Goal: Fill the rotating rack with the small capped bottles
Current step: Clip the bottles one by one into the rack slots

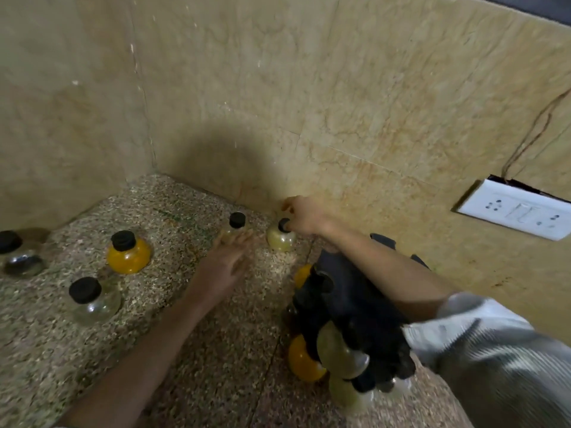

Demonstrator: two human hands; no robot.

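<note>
The black rotating rack [355,307] stands at the lower right on the speckled counter [139,319], with several round bottles slotted in, orange [304,362] and pale yellow [338,353]. My right hand [304,216] reaches over the rack and grips the black cap of a pale yellow bottle [281,239] by the wall. My left hand [225,262] is stretched out with straight fingers, its tips at a small clear bottle with a black cap [236,222]. Loose bottles stand to the left: an orange one [128,253], a clear one [92,301] and a dark one [18,254].
Beige marble walls close the counter at the back and left, forming a corner [154,171]. A white socket and switch plate [516,208] is on the wall at the right. My right arm in a grey sleeve [494,350] crosses above the rack.
</note>
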